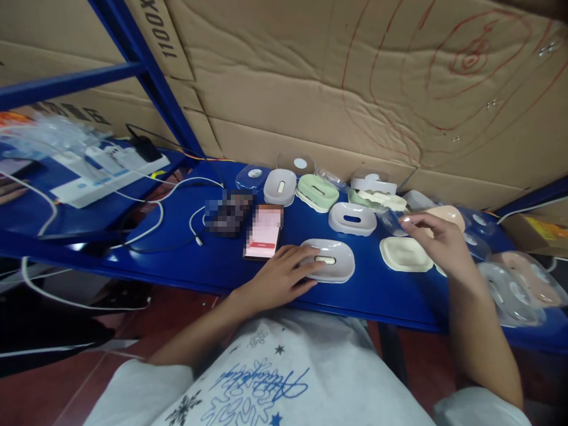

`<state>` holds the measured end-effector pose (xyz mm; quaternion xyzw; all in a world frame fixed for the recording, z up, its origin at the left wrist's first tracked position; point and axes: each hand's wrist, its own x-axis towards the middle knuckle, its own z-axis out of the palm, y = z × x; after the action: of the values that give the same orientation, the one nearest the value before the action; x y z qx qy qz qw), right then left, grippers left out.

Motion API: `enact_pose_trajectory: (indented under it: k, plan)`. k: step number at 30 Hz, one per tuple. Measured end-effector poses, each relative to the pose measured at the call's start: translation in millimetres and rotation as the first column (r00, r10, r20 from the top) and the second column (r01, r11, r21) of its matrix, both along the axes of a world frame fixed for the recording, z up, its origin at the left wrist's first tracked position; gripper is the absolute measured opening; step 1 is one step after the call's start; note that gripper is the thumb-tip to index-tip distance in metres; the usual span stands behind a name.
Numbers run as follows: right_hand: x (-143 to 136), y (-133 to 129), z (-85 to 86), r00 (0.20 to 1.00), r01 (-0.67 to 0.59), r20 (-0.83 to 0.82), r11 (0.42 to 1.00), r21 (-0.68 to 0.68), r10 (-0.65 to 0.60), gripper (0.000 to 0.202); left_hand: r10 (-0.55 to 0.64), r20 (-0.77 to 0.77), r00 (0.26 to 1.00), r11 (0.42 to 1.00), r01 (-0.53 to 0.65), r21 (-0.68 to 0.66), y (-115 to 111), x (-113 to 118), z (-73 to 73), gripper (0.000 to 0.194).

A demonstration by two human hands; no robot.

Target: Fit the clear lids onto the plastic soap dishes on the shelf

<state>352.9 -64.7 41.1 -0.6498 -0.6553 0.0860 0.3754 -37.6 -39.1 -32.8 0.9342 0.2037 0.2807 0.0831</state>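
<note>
A pale grey oval soap dish (341, 269) with a light bar across its central slot lies near the table's front edge. My left hand (286, 272) holds its left side, fingers over the rim and thumb at the near edge. To the right, my right hand (437, 234) is raised over the table with thumb and forefinger pinched together. A small bright spot shows at those fingertips, too small to name. A cream tray (406, 254) sits below the right hand, and a clear lid (390, 223) is just left of its fingertips.
A grey soap dish (352, 219), a green one (317, 192) and clear lids stand along the back. More lids (510, 296) pile up at right. A phone (264, 231) lies left of my hand. Cables and a power strip (110, 177) occupy the far left. Cardboard (288, 89) walls the back.
</note>
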Motion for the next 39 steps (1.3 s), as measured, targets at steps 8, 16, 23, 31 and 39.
enact_pose_trajectory:
  k: [8, 16, 23, 31, 39]
  plan:
    - [-67, -18, -24.7, 0.567, -0.365, -0.813, 0.925, -0.108, 0.129, 0.034, 0.077, 0.104, 0.992, 0.995, -0.071, -0.066, -1, -2, -1.1, 0.070]
    - [-81, -26, -40.4, 0.949, -0.311, -0.099, 0.937, -0.161, 0.298, 0.046, 0.078, 0.111, 0.991, 0.990, -0.064, -0.122, 1, -1, -1.3, 0.055]
    - [-85, -28, -48.9, 0.837, -0.474, 0.323, 0.880, 0.024, 0.442, 0.065, 0.102, 0.160, 0.982, 0.987, -0.079, -0.142, 1, -1, -5.4, 0.053]
    - [-97, -28, -57.4, 0.703, -0.616, 0.404, 0.785, -0.067, 0.586, 0.081, 0.096, 0.182, 0.979, 0.991, -0.075, -0.115, 4, -3, -12.0, 0.052]
    - [-94, -30, -59.4, 0.732, -0.594, 0.373, 0.803, -0.059, 0.569, 0.082, 0.102, 0.111, 0.989, 0.990, -0.090, -0.111, 2, 0, -9.5, 0.052]
